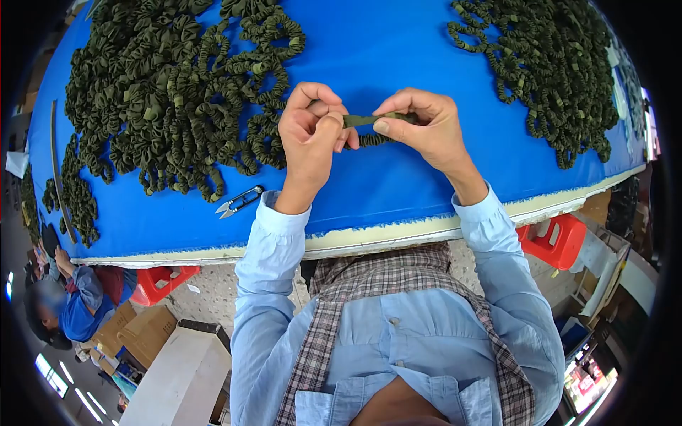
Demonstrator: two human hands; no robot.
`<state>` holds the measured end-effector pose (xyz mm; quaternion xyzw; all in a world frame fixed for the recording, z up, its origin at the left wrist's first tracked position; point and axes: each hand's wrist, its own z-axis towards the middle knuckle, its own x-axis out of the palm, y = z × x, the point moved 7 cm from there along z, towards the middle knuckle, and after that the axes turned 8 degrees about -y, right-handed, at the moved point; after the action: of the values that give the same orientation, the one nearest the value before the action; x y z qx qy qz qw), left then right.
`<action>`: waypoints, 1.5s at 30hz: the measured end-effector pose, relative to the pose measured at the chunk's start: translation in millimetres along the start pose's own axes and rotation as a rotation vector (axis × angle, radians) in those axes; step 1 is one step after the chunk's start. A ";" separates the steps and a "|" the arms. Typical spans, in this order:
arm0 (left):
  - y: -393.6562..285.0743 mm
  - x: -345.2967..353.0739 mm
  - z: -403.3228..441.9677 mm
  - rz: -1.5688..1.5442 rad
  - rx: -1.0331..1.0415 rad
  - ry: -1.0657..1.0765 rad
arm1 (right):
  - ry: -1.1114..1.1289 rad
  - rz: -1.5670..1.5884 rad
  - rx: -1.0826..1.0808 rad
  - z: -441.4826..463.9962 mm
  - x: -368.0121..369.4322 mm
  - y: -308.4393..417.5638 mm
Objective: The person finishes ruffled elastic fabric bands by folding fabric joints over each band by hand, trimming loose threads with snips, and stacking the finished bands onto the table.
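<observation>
Between my two hands a dark green gathered fabric band (361, 121) is stretched above the blue cloth. My left hand (312, 128) pinches its left end with thumb and fingers. The right end is pinched in my right hand (420, 126), and a gathered part of the band shows below, between the hands. Thread snips (241, 201) lie on the cloth to the lower left of my left hand. A big pile of dark green gathered bands (160, 92) covers the cloth at the left, and a second pile (547, 64) lies at the right.
The blue-covered table (398, 192) has a pale front edge. A long thin strip (58, 167) lies at its left. Red stools (558, 241) stand below the edge on both sides. Another person (82, 305) sits at the far left, near cardboard boxes (147, 334).
</observation>
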<state>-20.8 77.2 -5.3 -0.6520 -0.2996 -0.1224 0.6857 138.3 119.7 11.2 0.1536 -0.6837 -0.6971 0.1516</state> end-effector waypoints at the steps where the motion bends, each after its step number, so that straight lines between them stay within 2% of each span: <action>1: 1.2 0.2 0.1 0.000 -0.002 -0.001 | 0.000 0.000 0.003 -0.9 1.6 -0.3; 5: 16.2 4.9 -2.5 0.055 -0.175 0.085 | -0.015 0.133 -0.074 -3.0 19.8 4.9; 10: 9.4 4.0 -3.6 0.212 -0.110 0.066 | 0.004 -0.039 -0.190 -5.0 25.9 9.4; 16: 10.6 4.9 -4.2 0.143 -0.105 0.039 | -0.063 -0.088 -0.122 -2.0 15.8 -2.1; 20: 9.8 6.3 -5.6 0.083 -0.085 0.003 | -0.066 0.482 0.162 -2.0 17.7 -14.2; 25: 2.3 6.4 -6.5 0.137 -0.035 -0.004 | 0.070 0.634 0.175 -1.1 15.2 -16.7; 26: 1.9 7.0 -7.1 0.137 -0.035 -0.005 | 0.071 0.634 0.176 -1.9 16.8 -15.7; 30: 0.7 7.5 -8.0 0.171 -0.043 -0.040 | -0.015 0.254 0.073 -6.2 23.8 -3.4; 31: 0.7 6.8 -8.4 0.172 -0.043 -0.041 | -0.014 0.255 0.074 -6.1 24.5 -3.7; 35: 1.6 8.2 -9.6 0.256 0.020 0.001 | -0.037 -0.061 -0.095 -6.2 21.9 1.3; 45: -3.2 9.9 -10.7 0.171 0.018 -0.029 | -0.089 0.065 -0.135 -7.1 17.9 2.9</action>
<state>-12.1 68.7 3.3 -0.6706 -0.2536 -0.0512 0.6952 125.1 105.6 13.9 0.0895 -0.6459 -0.7424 0.1538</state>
